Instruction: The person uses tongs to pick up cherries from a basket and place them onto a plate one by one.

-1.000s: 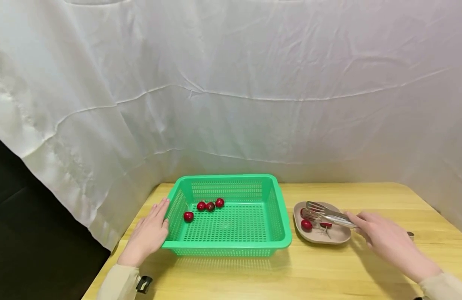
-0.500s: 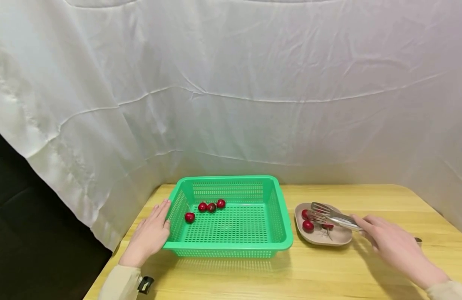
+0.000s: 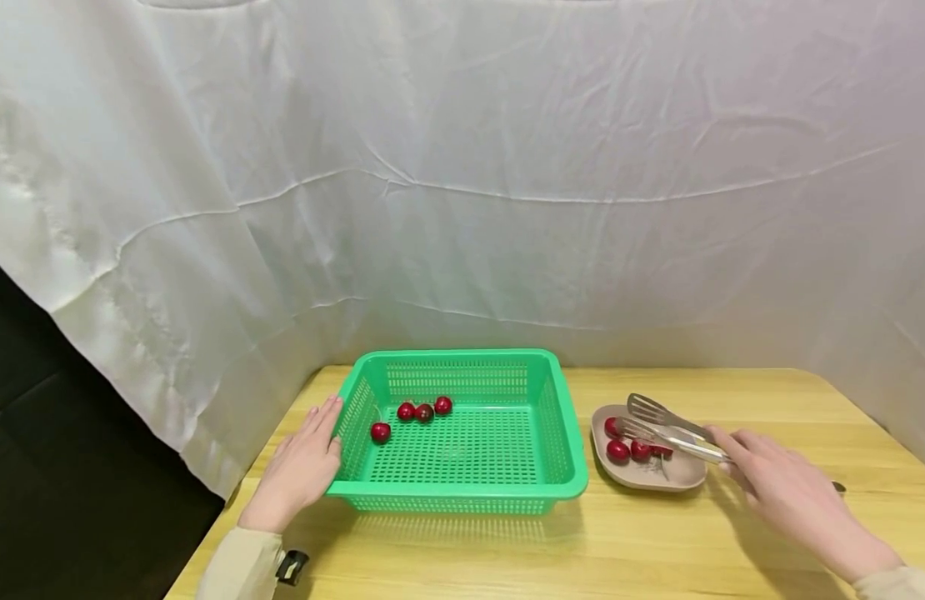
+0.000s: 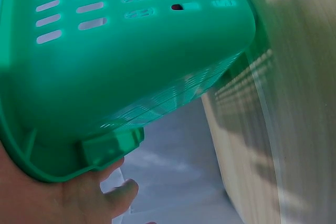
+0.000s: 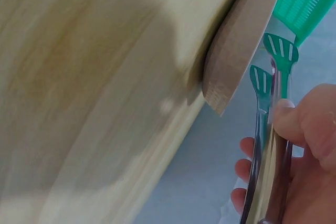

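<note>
My left hand (image 3: 297, 467) rests along the left rim of a green perforated plastic basket (image 3: 470, 490), fingers nearly straight. In the left wrist view, fingertips (image 4: 123, 195) show beyond the basket's corner. Several dark red cherries (image 3: 381, 432) lie in the left half of the basket. My right hand (image 3: 785, 492) holds metal serving tongs (image 3: 683, 440) with slotted ends, thumb on one arm and fingers round the other. The ends stand apart over a small beige dish (image 3: 635, 481). Several cherries (image 3: 617, 452) sit in that dish, some partly covered by the tongs; nothing shows between the slotted ends.
Basket and dish stand side by side on a light wooden table (image 3: 477, 558), dish to the right. A white cloth (image 3: 462, 167) hangs behind the table and along its left. A dark surface (image 3: 57, 467) lies beyond the left edge.
The tongs have shifted slightly right and their ends have spread, the far one rising towards the back. A cherry in the middle of the dish is now uncovered. My left hand stays put.
</note>
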A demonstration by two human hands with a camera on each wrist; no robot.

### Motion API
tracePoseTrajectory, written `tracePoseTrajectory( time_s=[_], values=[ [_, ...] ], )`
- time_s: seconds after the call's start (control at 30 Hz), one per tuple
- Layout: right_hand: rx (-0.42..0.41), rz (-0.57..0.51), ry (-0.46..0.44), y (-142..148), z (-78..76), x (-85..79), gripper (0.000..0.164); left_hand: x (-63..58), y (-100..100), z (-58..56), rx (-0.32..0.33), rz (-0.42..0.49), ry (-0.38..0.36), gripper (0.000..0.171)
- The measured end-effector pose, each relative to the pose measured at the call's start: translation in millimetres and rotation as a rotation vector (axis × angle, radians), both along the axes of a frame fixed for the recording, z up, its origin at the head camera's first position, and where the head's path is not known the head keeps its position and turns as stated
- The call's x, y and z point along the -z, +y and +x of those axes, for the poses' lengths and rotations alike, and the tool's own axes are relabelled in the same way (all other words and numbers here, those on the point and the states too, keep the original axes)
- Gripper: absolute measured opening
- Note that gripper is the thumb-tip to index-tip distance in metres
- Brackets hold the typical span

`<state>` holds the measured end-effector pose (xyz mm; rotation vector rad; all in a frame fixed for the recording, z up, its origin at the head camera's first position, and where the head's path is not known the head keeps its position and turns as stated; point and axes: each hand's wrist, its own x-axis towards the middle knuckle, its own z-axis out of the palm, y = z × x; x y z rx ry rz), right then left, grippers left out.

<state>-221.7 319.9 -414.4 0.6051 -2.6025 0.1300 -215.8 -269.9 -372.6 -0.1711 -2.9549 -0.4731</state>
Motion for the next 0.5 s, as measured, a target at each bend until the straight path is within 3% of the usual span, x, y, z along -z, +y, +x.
tracePoseTrajectory(
  time_s=[0.3,0.5],
  values=[
    [-0.064,-0.023,0.015,-10.8,-2.9,-6.4,0.065,0.5,-0.6,1.6,-0.008,0.011,-0.007,0.057],
    [-0.09,-0.045,0.0,-27.2,-6.9,-19.9,0.065,-0.4,0.3,0.7,-0.005,0.018,-0.004,0.056]
  ],
)
